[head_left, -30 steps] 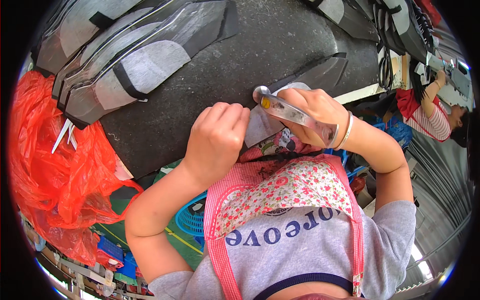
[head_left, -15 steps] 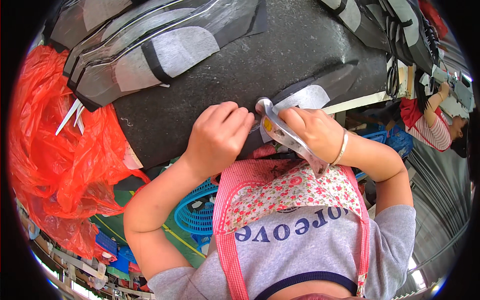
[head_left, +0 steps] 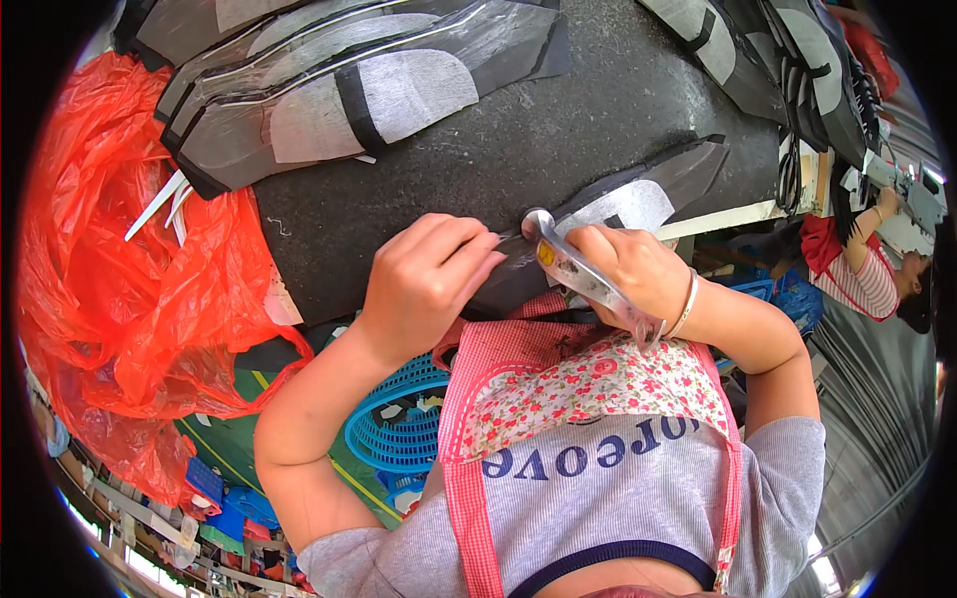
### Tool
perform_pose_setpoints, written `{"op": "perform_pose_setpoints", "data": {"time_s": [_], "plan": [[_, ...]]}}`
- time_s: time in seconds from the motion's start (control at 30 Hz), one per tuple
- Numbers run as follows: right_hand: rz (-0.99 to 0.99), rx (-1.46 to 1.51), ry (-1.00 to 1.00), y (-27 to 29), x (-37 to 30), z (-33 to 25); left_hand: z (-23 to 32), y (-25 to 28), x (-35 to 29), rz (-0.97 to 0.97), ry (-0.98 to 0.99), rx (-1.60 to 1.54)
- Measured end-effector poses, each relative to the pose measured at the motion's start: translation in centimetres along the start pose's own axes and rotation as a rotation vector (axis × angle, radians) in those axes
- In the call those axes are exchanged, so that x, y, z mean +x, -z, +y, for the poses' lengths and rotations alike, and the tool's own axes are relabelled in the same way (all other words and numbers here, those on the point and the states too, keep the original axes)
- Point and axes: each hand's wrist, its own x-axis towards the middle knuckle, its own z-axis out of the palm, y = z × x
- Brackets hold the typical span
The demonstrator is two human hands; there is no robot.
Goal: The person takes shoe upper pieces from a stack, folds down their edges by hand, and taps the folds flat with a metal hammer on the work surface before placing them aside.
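A dark grey shoe-upper piece (head_left: pixel 695 169) with a pale silver patch lies at the near edge of the black work surface. My right hand (head_left: pixel 638 274) is closed round a shiny curved metal hammer (head_left: pixel 588 282), its round head over the piece's near left part. Just left of that head, my left hand (head_left: pixel 424 284) has thumb and forefinger pinched on the piece's edge. Part of the piece is hidden under the hammer and my right hand.
A stack of similar dark pieces (head_left: pixel 414 95) sits at the far left, more pieces (head_left: pixel 733 60) at the far right. White-handled scissors (head_left: pixel 155 206) lie by a red plastic bag (head_left: pixel 120 289). Below are blue baskets (head_left: pixel 394 434). Another person (head_left: pixel 857 254) works at right.
My left fingers now pinch the piece's edge, and more of its dark part shows beside them. The hammer head has shifted slightly right and nearer. The whole view has shifted a little.
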Motion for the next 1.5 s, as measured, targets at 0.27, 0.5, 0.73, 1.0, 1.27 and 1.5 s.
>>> {"op": "perform_pose_setpoints", "data": {"time_s": [0.27, 0.5, 0.73, 1.0, 1.27, 1.5], "plan": [[0.038, 0.000, 0.043, -0.1, 0.7, -0.5, 0.0, 0.2, -1.1, 0.027, -0.112, 0.185], [0.014, 0.036, 0.091, -0.9, 1.7, -0.8, 0.1, 0.2, -1.5, -0.006, -0.169, 0.241], [-0.011, 0.035, 0.066, -0.6, 2.0, -1.1, 0.2, 0.1, -1.9, 0.104, 0.074, 0.108], [0.009, 0.042, 0.094, -0.8, 1.9, -0.6, 0.5, -0.3, -2.5, 0.111, 0.054, 0.073], [-0.016, 0.056, 0.121, -0.6, 2.9, -0.9, 1.4, -0.5, -2.7, 0.007, -0.169, 0.398], [0.039, 0.017, 0.156, -0.1, 3.0, -1.1, 2.0, -0.3, -2.2, -0.049, -0.162, 0.385]]}}
